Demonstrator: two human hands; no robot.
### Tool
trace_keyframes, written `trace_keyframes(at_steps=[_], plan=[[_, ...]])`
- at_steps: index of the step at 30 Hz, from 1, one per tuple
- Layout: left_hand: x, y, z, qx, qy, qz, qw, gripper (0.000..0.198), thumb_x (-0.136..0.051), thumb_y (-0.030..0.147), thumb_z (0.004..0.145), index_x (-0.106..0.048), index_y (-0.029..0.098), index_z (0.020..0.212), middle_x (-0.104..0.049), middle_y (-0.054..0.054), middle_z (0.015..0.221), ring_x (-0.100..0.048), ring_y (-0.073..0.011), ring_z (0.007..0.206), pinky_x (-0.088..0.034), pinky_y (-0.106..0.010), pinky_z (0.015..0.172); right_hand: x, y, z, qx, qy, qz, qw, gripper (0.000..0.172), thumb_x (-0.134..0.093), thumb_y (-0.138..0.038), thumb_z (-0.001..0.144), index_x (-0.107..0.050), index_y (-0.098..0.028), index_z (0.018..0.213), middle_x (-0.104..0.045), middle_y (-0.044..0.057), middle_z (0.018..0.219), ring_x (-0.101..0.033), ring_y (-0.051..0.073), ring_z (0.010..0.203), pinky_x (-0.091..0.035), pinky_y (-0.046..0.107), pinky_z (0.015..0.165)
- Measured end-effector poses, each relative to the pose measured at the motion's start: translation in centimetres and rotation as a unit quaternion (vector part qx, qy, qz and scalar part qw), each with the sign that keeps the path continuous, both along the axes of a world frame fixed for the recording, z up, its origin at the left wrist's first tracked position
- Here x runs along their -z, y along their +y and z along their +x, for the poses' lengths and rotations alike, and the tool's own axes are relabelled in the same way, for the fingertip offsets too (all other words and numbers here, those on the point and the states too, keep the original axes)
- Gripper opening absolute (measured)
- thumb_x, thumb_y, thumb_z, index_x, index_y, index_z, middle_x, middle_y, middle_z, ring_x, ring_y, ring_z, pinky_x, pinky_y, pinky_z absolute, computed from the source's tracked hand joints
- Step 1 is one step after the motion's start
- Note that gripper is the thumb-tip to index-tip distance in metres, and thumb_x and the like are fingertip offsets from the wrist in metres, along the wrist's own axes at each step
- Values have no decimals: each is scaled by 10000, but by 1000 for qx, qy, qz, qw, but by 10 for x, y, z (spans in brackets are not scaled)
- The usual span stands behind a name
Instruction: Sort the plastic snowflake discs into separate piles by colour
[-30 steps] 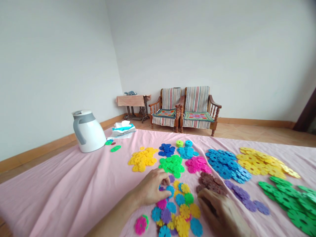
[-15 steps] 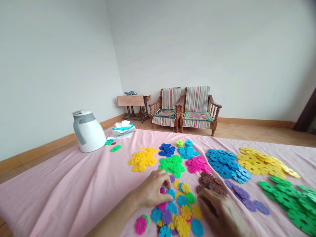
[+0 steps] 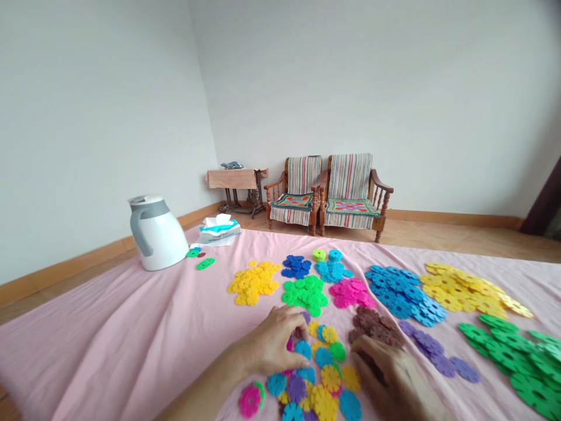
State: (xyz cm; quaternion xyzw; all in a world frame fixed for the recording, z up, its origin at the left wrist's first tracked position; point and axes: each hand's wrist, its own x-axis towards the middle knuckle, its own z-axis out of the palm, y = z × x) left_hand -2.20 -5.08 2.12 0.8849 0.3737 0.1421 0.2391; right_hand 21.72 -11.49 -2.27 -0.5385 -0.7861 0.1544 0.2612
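Observation:
My left hand (image 3: pixel 278 342) reaches over a mixed pile of small flower-shaped plastic discs. Its thumb and curled fingers are apart, around a light blue disc (image 3: pixel 303 349) and close to a magenta one; nothing shows gripped. My right hand (image 3: pixel 390 377) rests at the right edge of the mixed pile, just below the heap of brown discs (image 3: pixel 376 324). Its fingers are curled in, and whatever they might hold is hidden. Yellow discs (image 3: pixel 324 400), a purple disc (image 3: pixel 296 387) and blue discs lie between the hands. A magenta disc (image 3: pixel 250 400) overlaps a green one at the near left.
Sorted heaps of yellow (image 3: pixel 254 283), green (image 3: pixel 305 294), pink (image 3: pixel 352 292) and blue discs (image 3: pixel 397 292) lie beyond my hands on the pink cloth (image 3: pixel 131 345). Larger green discs (image 3: pixel 532 374) spread at right. A white jug (image 3: pixel 162 240) and tissue pack (image 3: pixel 220 231) stand far left.
My left hand has shifted slightly to the right and down over the mixed pile, its thumb now lower. My right hand stays nearly in place.

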Motion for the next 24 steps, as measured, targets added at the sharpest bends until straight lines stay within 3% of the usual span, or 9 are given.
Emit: trace_keyframes(at_steps=[11,17,24], plan=[[2,-3,4,-13,-58,-78,995,180,-645,91,664,-565,172,803,-521,52,664,-472,-94,609,-341,-184,550,-2,-1,-1,5,1,13,1000,303,-326,-322,950,-560,-243,775,-669,17,749,-647,158,695,-462,246,646],[4,3,5,-72,-104,-43,991,132,-611,89,674,-643,148,787,-553,23,692,-482,-102,627,-366,-197,586,-3,-1,-1,3,-9,2,1000,302,-314,-335,955,-545,-246,781,-665,7,760,-648,158,709,-459,252,653],[2,4,5,-62,-100,-4,993,146,-569,103,727,-686,163,790,-584,-6,738,-524,-131,714,-393,-215,666,1,0,2,8,-18,2,1000,278,-335,-321,949,-538,-247,774,-664,-1,748,-650,156,700,-450,253,630]])
